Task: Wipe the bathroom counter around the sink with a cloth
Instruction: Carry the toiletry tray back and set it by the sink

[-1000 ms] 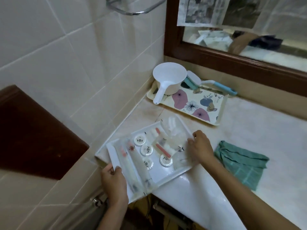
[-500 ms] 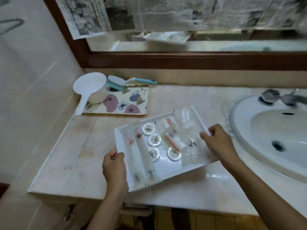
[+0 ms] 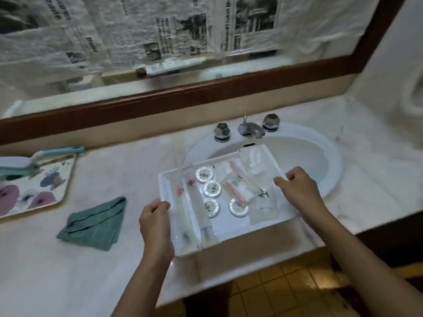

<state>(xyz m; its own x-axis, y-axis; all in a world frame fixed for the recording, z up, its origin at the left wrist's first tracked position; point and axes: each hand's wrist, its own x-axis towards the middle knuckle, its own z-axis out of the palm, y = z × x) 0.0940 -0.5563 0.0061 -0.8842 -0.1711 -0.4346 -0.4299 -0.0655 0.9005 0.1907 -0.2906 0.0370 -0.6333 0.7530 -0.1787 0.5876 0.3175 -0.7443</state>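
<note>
Both my hands hold a white tray (image 3: 231,227) of wrapped toiletries above the front of the sink (image 3: 320,156). My left hand (image 3: 155,220) grips its near-left edge and my right hand (image 3: 297,188) grips its right edge. The tray carries several round wrapped soaps, sachets and long plastic-wrapped items. A folded green cloth (image 3: 93,220) lies flat on the pale marble counter (image 3: 128,170), left of my left hand and untouched.
A flowered tray (image 3: 34,191) with a white and teal brush (image 3: 27,161) sits at the far left of the counter. The chrome tap and two knobs (image 3: 248,129) stand behind the basin. A wood-framed mirror covered with newspaper runs along the back.
The tray of toiletries has been carried rightward, from the counter's left corner to over the sink. The view swung right with it, so the cloth now lies left of the tray.
</note>
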